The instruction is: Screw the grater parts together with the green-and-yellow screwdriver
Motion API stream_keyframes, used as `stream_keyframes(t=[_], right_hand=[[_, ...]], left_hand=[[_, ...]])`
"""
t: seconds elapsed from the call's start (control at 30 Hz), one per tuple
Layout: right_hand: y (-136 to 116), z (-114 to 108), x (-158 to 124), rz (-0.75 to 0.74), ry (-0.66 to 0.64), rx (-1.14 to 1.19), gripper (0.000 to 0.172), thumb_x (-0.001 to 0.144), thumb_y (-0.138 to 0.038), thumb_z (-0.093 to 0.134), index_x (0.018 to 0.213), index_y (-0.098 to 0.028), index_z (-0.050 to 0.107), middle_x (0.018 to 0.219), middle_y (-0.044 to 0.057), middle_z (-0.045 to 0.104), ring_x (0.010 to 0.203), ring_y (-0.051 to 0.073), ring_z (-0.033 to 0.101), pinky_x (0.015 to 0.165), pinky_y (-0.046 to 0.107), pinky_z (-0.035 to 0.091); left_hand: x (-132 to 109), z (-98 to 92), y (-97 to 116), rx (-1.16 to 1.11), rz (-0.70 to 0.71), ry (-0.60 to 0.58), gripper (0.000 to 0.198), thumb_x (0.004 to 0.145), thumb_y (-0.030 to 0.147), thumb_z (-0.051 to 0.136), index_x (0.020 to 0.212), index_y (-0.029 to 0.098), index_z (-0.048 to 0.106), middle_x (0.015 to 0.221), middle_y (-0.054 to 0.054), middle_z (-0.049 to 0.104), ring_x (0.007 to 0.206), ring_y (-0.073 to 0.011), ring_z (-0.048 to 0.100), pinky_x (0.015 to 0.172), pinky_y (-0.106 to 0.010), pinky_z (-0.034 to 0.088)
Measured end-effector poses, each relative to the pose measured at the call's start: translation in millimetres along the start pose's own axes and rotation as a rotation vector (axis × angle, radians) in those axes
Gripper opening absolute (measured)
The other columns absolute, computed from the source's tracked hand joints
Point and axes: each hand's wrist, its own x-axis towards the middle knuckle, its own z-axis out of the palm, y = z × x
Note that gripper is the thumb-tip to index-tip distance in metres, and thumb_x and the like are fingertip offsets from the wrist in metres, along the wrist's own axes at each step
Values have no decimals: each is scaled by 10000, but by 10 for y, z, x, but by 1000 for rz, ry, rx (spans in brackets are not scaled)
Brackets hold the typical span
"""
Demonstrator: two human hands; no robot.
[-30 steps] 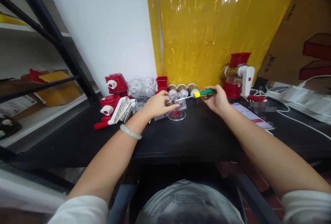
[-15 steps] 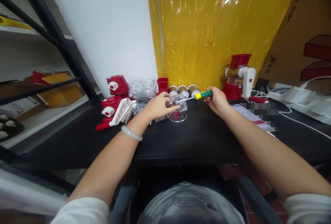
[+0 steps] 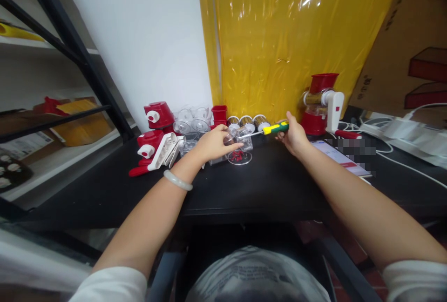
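My left hand (image 3: 212,144) is closed around a clear plastic part (image 3: 240,146) that stands on the black table (image 3: 265,185), with a red piece at its base. My right hand (image 3: 293,137) grips a screwdriver (image 3: 270,129) with a green and yellow handle. Its metal shaft points left into the clear part. A pale bangle sits on my left wrist.
Red and white grinder parts (image 3: 155,146) lie at the left. Clear cups (image 3: 192,119), a red cup (image 3: 219,112) and three metal drums (image 3: 247,121) line the back. An assembled red grinder (image 3: 323,104) stands at the right, near a phone (image 3: 340,157) and white cables (image 3: 401,130).
Both hands have kept their hold. The screwdriver handle has shifted slightly in my right hand; the view has barely moved.
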Motion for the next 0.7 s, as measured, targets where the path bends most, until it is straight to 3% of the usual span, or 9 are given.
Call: stream_keyframes(t=[0.1,0.7], right_hand=[[24,-11,7,-32,-18,-51,266,920,-390,604,735,-232,496,397,-102,312,344,90,306,417,216,417],[41,4,0,28,-15,37,253,941,-273,516,707,-236,428,390,-98,324,342,88,336,424,197,426]], left_hand=[[0,-6,6,-6,-6,0,517,861,680,589,797,178,699,1135,-110,630,914,-228,651,875,-392,525],[4,-6,-7,-5,7,-3,539,859,703,575,796,181,698,1094,-105,622,890,-226,641,858,-390,521]])
